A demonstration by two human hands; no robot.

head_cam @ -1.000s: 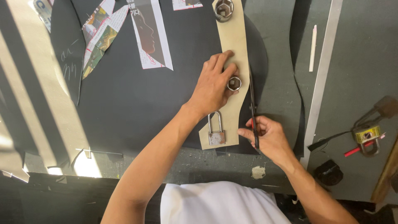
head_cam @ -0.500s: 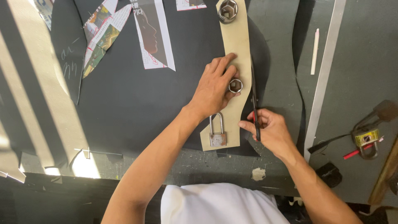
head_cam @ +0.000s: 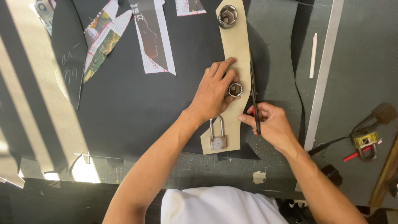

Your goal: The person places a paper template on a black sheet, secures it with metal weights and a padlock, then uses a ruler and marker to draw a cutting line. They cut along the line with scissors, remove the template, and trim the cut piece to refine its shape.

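Template: a long, curved beige cardboard pattern (head_cam: 235, 49) lay flat on the black sheet material (head_cam: 137, 103) on my workbench.
Left hand: my left hand (head_cam: 215, 92) pressed flat on the pattern, fingers spread and extended, beside a small hexagonal steel socket (head_cam: 235, 89).
Right hand: my right hand (head_cam: 271, 124) was closed around dark-bladed scissors (head_cam: 253, 89), blades running along the pattern's right edge.
Weights: a larger steel socket (head_cam: 227, 15) sat at the pattern's top, a rusty padlock (head_cam: 217, 135) near its bottom.
Surroundings: printed paper cut-outs (head_cam: 151, 37) lay upper left; a white chalk stick (head_cam: 313, 55) and long metal ruler (head_cam: 325, 70) lay to the right.
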